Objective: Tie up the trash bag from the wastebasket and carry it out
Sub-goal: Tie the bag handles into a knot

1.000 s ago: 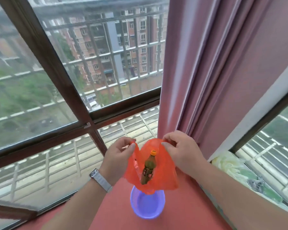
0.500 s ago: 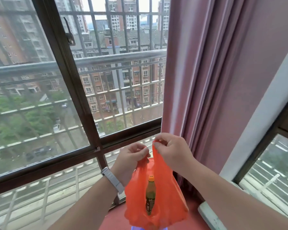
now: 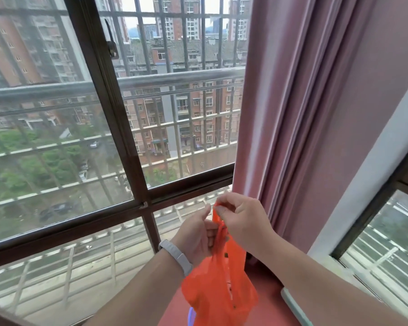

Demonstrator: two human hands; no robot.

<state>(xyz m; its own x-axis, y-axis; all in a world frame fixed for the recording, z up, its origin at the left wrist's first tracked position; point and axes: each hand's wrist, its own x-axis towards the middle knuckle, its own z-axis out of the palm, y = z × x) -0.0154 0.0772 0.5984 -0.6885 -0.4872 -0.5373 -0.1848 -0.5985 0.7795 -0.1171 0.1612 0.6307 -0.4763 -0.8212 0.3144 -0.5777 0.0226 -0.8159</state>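
Bag (image 3: 219,292) lifted clear of basket (image 3: 190,316), hanging below grip. Left hand (image 3: 198,234) clamped on gathered neck; right hand (image 3: 240,220) pinching handle strip just above. Knot apparently not yet finished. Left to do: cinch knot, carry out.

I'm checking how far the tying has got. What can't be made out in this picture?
- Knot: the hands, left and right, cover the orange bag neck in the head view; tied or not is unclear.
- Bag contents: only dark specks show through the plastic.
- Purple wastebasket: only a rim sliver shows; the bag and the bottom edge hide the rest.
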